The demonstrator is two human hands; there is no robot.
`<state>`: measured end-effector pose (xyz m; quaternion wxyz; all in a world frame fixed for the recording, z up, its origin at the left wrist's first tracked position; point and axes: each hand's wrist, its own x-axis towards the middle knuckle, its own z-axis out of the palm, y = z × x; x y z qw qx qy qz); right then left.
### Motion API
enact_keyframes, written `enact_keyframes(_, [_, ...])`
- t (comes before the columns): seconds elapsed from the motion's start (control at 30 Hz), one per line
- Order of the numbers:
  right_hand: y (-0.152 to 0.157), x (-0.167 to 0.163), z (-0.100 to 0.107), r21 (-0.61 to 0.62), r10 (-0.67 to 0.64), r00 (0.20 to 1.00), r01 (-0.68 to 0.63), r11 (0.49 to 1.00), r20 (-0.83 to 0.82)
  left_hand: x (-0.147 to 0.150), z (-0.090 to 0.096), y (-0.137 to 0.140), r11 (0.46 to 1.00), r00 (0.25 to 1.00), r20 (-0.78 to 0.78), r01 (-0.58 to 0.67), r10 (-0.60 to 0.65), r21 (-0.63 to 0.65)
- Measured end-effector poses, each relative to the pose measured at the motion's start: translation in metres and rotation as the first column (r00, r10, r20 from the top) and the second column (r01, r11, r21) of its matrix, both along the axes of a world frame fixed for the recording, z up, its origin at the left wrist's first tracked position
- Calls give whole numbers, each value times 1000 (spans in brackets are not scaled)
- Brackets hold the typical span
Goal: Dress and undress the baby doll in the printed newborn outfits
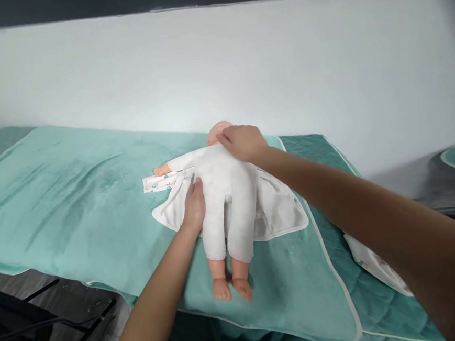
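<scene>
A baby doll (226,176) with a white cloth body lies on its back, its head toward the wall and its bare feet toward me. Beneath it a white baby shirt (281,208) is spread open, with a printed sleeve (156,183) reaching left beside the doll's hand. My left hand (194,207) grips the doll's side at the hip, thumb uppermost and the other fingers mostly hidden. Across the doll's neck and shoulder, my right hand (246,141) is closed and covers part of the head. The doll's arm on the right is hidden behind my hand and forearm.
A light green blanket (76,198) covers the bed over a darker quilted cover (378,284). White printed cloth (376,264) lies at the right, partly behind my forearm. A white wall (219,61) stands behind; a black chair (15,329) is at lower left.
</scene>
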<state>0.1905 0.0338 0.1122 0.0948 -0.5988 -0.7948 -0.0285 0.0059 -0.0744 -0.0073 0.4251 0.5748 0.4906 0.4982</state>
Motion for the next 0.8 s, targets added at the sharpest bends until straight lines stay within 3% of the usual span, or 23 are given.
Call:
enact_keyframes(0.07, [2,-31,-3,15,150,988,-150,989,-33,1,1,9,983,984,-65,-172,168,-62])
enact_keyframes(0.13, [11,-63,-12,-34,244,969,-245,969,-32,1,5,15,964,953,-166,-263,253,-36])
enact_keyframes(0.23, [31,-100,-28,-219,264,963,-246,944,57,-4,8,20,970,919,-309,-232,244,73])
enact_keyframes(0.33, [45,-115,-39,-384,284,952,-223,896,110,-18,4,27,975,842,-493,-164,219,153])
enact_keyframes(0.47, [42,-106,-36,-363,272,961,-233,902,58,-41,-4,41,935,717,-614,-159,331,318])
enact_keyframes(0.53, [33,-95,-31,-308,254,967,-237,921,13,-48,-6,48,903,693,-588,-243,417,355])
enact_keyframes(0.63, [18,-77,-24,-257,239,970,-243,935,-50,-50,-8,53,867,657,-567,-407,496,286])
enact_keyframes(0.8, [-3,-56,-21,-230,254,964,-264,937,-74,-50,-6,52,873,676,-561,-437,478,217])
